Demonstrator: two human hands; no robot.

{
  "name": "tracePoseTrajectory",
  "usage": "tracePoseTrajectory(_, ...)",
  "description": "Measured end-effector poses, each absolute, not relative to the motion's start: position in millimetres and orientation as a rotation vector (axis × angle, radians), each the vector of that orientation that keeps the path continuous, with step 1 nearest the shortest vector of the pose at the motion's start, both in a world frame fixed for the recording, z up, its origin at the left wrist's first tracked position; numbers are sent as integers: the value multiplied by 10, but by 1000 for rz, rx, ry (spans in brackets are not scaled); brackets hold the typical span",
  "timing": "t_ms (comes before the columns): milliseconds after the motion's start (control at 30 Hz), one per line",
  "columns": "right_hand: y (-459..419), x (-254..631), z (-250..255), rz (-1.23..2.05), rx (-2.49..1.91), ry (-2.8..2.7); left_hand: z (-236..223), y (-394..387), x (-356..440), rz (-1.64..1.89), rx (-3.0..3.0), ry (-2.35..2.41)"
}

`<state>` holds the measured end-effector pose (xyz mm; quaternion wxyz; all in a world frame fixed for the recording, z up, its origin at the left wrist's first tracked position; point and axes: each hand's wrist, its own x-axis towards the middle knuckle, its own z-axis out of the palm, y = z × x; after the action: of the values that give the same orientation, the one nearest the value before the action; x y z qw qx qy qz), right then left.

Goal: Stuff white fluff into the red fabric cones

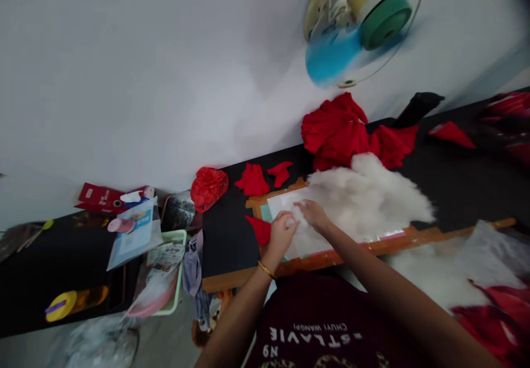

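My left hand [282, 234], with a gold bangle at its wrist, is closed around a small white wad of stuffing [290, 222] that shows at the top of the fist. Just to its right, my right hand [313, 215] reaches over a white sheet [306, 241] with its fingers bent together and the tips pointing left. What those fingertips pinch is too small to tell. A large heap of fluffy white stuffing [368, 194] lies right of the hands. Beside my left hand is a red fabric piece [260, 230], partly behind it.
Red cloth pieces [335, 128] are piled behind the stuffing, with smaller red pieces [252, 179] and a red plastic bag [209, 187] to the left. A blurred fan [356, 31] hangs on the wall. A green-rimmed basket [181, 268] stands left of the black table [229, 241].
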<state>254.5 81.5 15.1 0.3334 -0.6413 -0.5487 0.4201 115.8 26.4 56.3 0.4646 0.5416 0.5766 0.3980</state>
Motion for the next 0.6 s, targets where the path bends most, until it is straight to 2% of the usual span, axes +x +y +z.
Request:
tracePoseTrajectory(100,717,2512,230,1158,-1659,-1419,529,322,1102,991,1246,1571)
tracePoseTrajectory(267,569,2466,366,1299,-1397,-1489,556,375,1092,1047,1095,1683)
tracePoseTrajectory(433,560,2490,322,1080,-1494,-1526,538,282,1075,1090,885,1536)
tracePoseTrajectory(600,583,2591,275,1118,-1534,-1430,553,181,1003,1155,755,1459)
